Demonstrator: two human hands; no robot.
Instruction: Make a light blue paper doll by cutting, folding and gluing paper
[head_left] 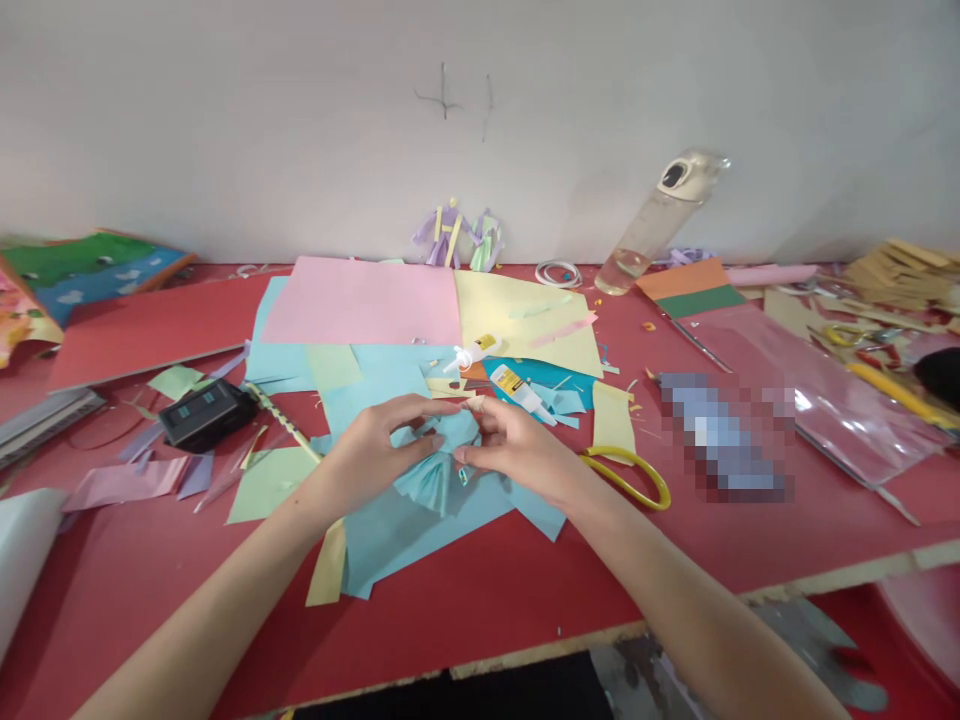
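Between my two hands is a pleated light-blue paper piece [431,480], its folds fanning downward over blue paper sheets [405,540]. My left hand [382,445] pinches it from the left, thumb and fingers on its upper part. From the right, my right hand [517,445] has fingers and thumb closed at its edge; part of the paper is hidden behind the fingers. Just beyond the hands lie a white glue bottle [514,388] with a yellow label and a second small glue bottle [478,350]. Yellow scissors handles [637,480] show beside my right wrist.
Pink paper [367,300] and yellow paper [525,315] lie behind. Two paper figures [450,235] lean at the wall near a clear water bottle [649,235]. A black device [206,412] and paper scraps are left; a pencil case [840,400] is right.
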